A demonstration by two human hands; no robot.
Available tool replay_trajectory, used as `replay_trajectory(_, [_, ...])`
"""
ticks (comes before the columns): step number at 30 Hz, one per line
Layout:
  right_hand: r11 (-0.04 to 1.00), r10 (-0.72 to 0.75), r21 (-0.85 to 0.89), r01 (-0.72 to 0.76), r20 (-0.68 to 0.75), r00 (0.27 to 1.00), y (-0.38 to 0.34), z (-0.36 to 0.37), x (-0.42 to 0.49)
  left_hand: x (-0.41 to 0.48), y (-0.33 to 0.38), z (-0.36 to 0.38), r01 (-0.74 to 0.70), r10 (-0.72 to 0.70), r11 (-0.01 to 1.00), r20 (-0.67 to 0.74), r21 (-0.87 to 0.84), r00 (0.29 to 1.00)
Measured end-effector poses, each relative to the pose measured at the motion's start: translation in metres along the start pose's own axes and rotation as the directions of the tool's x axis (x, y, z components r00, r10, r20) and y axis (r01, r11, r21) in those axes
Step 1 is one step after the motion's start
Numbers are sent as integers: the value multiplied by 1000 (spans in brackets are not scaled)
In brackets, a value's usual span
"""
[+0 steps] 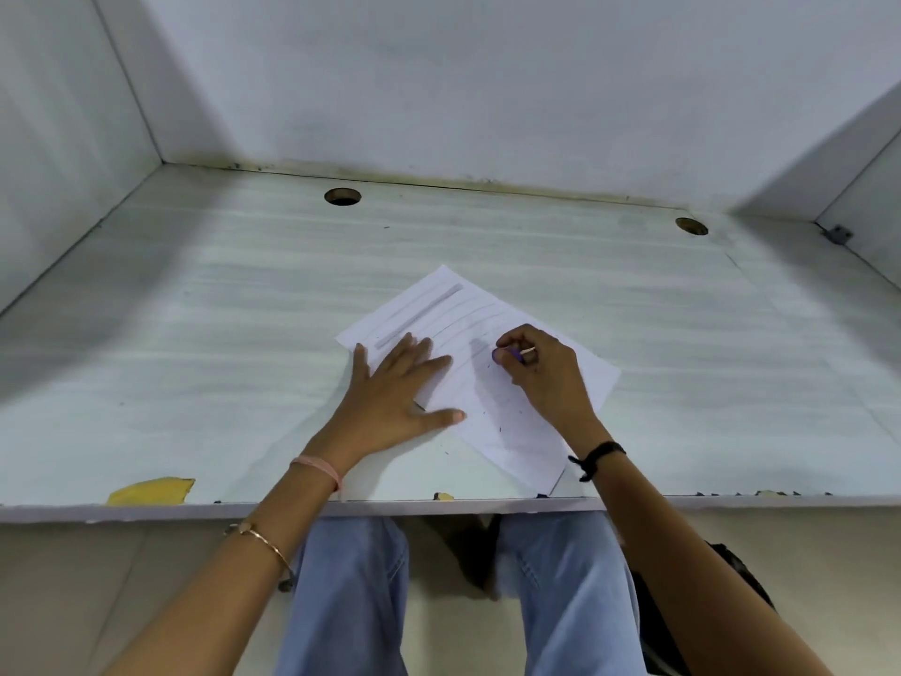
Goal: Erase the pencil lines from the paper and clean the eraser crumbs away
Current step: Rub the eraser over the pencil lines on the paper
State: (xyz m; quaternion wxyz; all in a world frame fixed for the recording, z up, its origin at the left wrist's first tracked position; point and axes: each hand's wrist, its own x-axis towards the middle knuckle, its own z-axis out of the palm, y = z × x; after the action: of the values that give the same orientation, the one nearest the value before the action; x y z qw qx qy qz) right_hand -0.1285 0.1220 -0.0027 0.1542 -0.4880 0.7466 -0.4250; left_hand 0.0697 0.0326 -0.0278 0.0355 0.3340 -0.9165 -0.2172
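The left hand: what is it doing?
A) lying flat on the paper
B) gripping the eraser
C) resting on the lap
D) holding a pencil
A: the left hand lies spread flat on the paper, while the right hand pinches the purple eraser.

A pale desk boxed in by white walls

The desk (195, 334) fills the middle of the frame, its whitish top streaked with faint grey grain. Two round cable holes sit near its far edge, one at centre left (342, 196) and one at right (691, 226). A white back wall (487, 80) rises behind it, with a dark grimy seam (439, 183) along the joint. White side panels close it in at upper left (58, 139) and upper right (853, 153), and a small grey bracket (837, 233) sits at the base of the right one. The front edge is chipped, showing a yellow patch (151, 490) at lower left. Beige floor (73, 602) lies below. The light is soft and even.
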Motion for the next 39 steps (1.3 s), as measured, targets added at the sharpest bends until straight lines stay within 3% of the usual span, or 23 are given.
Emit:
replay_trajectory(2, [999,-6,39,4,62,998,-9,5,-4,-5,3,4,27,-28,994,3,103,1000])
replay_trajectory(6, [999,-50,21,46,237,970,-21,15,-19,-7,18,13,94,-89,985,-37,148,995])
replay_trajectory(11, [997,-51,-42,64,253,966,-26,10,-17,-6,18,18,105,-92,975,-72,198,993])
replay_trajectory(15, [981,-93,-121,151,389,917,-39,12,-24,-3,16,22,86,-68,967,-83,241,994])
replay_trajectory(20, [965,-92,-211,157,289,953,-42,12,-10,-4,16,21,90,-72,973,-93,211,993])
replay_trajectory(24, [956,-112,-194,219,449,886,-47,14,-21,-2,14,23,74,-50,966,-103,249,993])
replay_trajectory(28, [964,-76,-218,149,310,948,-44,8,-4,-3,14,22,82,-63,975,-98,207,993])
replay_trajectory(32, [947,-105,-223,231,464,880,-51,14,-20,-2,14,22,69,-47,963,-92,261,995])
replay_trajectory(37, [967,-54,-219,129,318,947,-46,7,-1,-4,16,20,74,-55,977,-97,199,994])
replay_trajectory(39, [955,-76,-238,178,382,921,-50,13,-10,-3,15,21,71,-50,971,-96,228,994])
